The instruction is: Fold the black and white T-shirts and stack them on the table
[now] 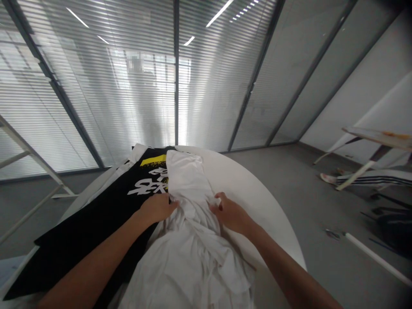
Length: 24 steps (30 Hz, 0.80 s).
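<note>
I have the white cloth (187,176) in front of me at the centre of the frame, running from the middle down to the bottom edge on the round white table (247,182). My left hand (157,207) is at its left side, thumb tip against the fabric; my right hand (231,215) is at its right edge, fingers bent inward and touching it. Creases gather near both sets of fingertips, but whether either grip is really closed on the cloth I can't tell, since the fingertips are partly hidden and blurred.

As I judge it, I'm only partway through. The end towards the middle of the frame lies fairly flat and narrow, so that stretch looks done. From my hands down to the bottom of the frame it's bunched and wrinkled, and that part looks left to sort out. The black garment (93,223), left of centre, lies spread out, its yellow band and white lettering showing, partly overlapped by the white cloth
</note>
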Each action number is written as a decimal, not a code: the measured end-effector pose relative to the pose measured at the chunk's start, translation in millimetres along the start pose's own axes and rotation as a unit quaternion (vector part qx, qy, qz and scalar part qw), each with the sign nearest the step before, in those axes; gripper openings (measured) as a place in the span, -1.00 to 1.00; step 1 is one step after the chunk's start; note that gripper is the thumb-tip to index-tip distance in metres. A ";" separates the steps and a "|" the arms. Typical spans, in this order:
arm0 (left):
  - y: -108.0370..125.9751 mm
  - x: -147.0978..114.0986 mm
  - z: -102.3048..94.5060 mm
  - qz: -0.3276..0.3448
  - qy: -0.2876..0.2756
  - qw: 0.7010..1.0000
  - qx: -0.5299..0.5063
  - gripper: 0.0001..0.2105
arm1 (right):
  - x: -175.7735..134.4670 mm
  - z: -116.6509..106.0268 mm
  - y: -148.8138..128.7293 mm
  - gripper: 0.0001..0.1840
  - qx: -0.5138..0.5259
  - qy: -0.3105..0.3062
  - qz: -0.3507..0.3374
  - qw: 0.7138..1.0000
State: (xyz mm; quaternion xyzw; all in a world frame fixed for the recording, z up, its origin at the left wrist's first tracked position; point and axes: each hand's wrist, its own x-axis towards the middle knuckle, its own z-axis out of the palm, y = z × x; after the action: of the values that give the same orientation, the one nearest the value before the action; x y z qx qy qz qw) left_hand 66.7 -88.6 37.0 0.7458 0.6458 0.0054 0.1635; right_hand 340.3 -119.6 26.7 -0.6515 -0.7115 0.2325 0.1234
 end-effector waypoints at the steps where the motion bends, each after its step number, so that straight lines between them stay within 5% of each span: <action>1: 1.7 -9.1 2.2 0.022 -0.024 0.999 0.016 -0.54 | -11.2 0.0 -1.7 -0.50 -0.012 -0.016 -0.016 1.000; 4: 6.0 -30.2 8.4 0.052 -0.068 0.995 0.042 -0.64 | -36.3 3.3 -10.1 -0.41 -0.041 -0.055 -0.061 0.996; 11: 12.2 -29.3 24.9 0.080 -0.037 0.995 -0.036 -0.84 | -44.4 20.0 -24.2 -0.30 -0.081 -0.067 -0.061 0.993; 19: 13.2 -5.2 36.5 0.050 0.032 0.989 -0.137 -0.76 | -12.1 24.5 -21.0 -0.46 -0.156 0.025 -0.008 0.987; 24: 10.2 -11.5 30.6 0.066 0.015 0.991 -0.115 -0.74 | -33.6 20.9 -26.1 -0.54 -0.203 0.098 -0.038 0.974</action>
State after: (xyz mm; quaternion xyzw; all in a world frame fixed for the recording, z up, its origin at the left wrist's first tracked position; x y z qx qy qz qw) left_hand 81.4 -108.2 13.0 0.7627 0.5927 0.1015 0.2381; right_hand 311.7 -157.4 25.9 -0.6549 -0.7527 0.0138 0.0665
